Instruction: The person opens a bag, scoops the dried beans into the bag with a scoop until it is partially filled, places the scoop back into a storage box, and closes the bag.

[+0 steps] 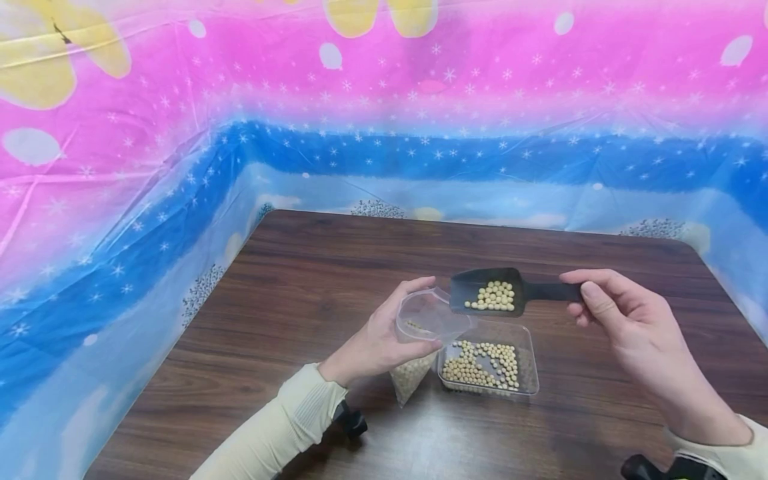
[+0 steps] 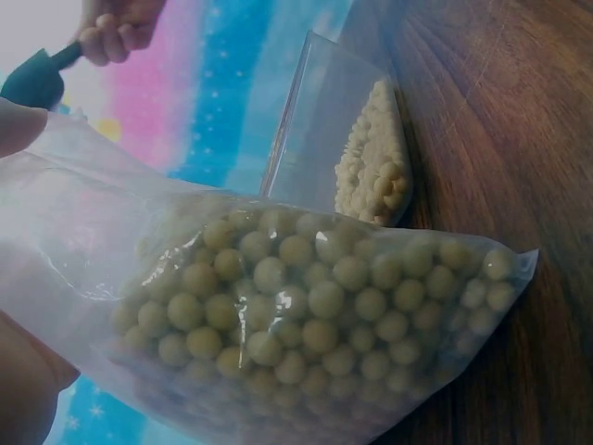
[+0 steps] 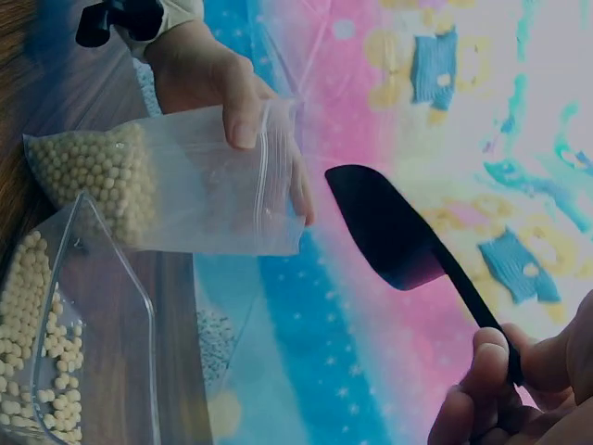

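My left hand (image 1: 384, 327) grips a clear zip bag (image 3: 204, 185) near its mouth, which gapes in the head view. Yellowish soybeans (image 2: 315, 306) fill the bag's lower part, whose bottom hangs at the tabletop. My right hand (image 1: 636, 327) pinches the handle of a black scoop (image 1: 549, 291) between thumb and fingers. Soybeans lie in the scoop's bowl, which is held level beside the bag's mouth. Below the scoop stands a clear plastic box (image 1: 528, 373) with a loose layer of soybeans (image 1: 480, 367) on its floor.
The dark wooden table (image 1: 288, 280) carries the box, just right of the bag. A pink and blue printed cloth (image 1: 384, 153) hangs around the table's back and sides. Each wrist wears a black camera mount (image 1: 351, 421).
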The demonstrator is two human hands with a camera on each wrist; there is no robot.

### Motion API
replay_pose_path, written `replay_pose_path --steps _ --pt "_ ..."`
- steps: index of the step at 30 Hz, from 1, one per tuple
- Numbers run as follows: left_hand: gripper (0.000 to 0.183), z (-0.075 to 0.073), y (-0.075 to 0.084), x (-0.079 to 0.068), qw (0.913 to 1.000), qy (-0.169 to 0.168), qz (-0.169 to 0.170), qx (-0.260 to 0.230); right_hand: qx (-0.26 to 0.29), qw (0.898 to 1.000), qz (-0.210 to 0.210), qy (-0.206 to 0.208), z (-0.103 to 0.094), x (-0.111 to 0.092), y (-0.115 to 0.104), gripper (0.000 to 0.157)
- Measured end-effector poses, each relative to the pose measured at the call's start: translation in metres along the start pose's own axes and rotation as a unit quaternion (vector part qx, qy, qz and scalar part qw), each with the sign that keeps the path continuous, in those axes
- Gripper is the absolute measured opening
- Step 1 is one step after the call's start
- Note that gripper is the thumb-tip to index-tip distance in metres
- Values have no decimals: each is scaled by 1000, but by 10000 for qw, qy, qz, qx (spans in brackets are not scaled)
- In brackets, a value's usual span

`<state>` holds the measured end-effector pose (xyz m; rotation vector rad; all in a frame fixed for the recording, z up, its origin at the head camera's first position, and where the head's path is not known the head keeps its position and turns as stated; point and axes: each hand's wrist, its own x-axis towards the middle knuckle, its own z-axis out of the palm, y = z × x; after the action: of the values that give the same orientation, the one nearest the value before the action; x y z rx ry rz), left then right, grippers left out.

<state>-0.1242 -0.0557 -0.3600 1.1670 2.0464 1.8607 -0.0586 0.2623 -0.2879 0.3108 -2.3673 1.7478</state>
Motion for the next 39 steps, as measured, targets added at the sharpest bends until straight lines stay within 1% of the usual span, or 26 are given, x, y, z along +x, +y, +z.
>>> replay_pose_path --steps 2,5,9,12,17,20,22,23,25,27,28,29,30,31,32,34,36,38,39 --pt "84 0 0 0 10000 11 56 56 -534 9986 -54 -30 4 0 -6 28" --pt "84 0 0 0 9997 44 91 243 -1044 9944 -175 -69 8 -1 -12 27" --pt "83 -1 0 0 9992 57 29 392 -1265 9913 -375 -31 13 -1 -17 25" --pt "82 -2 0 0 9991 59 -62 405 -1402 9888 -502 7 16 -1 -20 24" --pt "82 -2 1 0 9984 110 -44 554 -1688 9835 -657 22 19 -4 -24 23" --pt "82 -2 1 0 9993 72 -16 366 -1867 9795 -757 79 21 -6 -29 24" --pt "82 -2 0 0 9997 38 0 261 -2033 9746 -900 260 21 -8 -33 25" --pt "82 -2 0 -1 9998 26 2 197 -2126 9707 -1051 395 20 -9 -35 26" --pt "83 -1 -1 -1 9999 24 -18 135 -2406 9572 -1430 735 17 -10 -38 28" --pt "83 -1 -1 -1 9999 32 -52 130 -2793 9380 -1780 1019 14 -10 -40 27" --pt "82 -1 0 -1 9999 46 -75 132 -3029 9276 -1903 1074 12 -10 -39 27" --pt "82 -1 0 -1 9999 49 -92 111 -3279 9188 -1942 1026 11 -9 -37 26" --pt "83 -1 0 -1 9999 52 -102 100 -3536 9114 -1909 890 11 -9 -34 25" --pt "83 -1 0 -1 9999 54 -111 81 -3769 9043 -1879 700 11 -10 -29 25" --pt "83 -1 0 -1 9999 56 -113 76 -4034 8951 -1834 486 12 -10 -24 25" --pt "83 -1 0 -1 9999 61 -105 46 -4405 8791 -1817 89 17 -10 -11 27" --pt "83 0 0 -1 9999 52 -105 20 -4671 8621 -1957 -185 23 -11 -1 28" --pt "82 0 0 -1 9999 48 -113 -21 -4880 8447 -2183 -267 29 -11 8 29" --pt "82 0 0 0 9999 44 -115 -30 -4934 8385 -2293 -304 32 -11 11 28"
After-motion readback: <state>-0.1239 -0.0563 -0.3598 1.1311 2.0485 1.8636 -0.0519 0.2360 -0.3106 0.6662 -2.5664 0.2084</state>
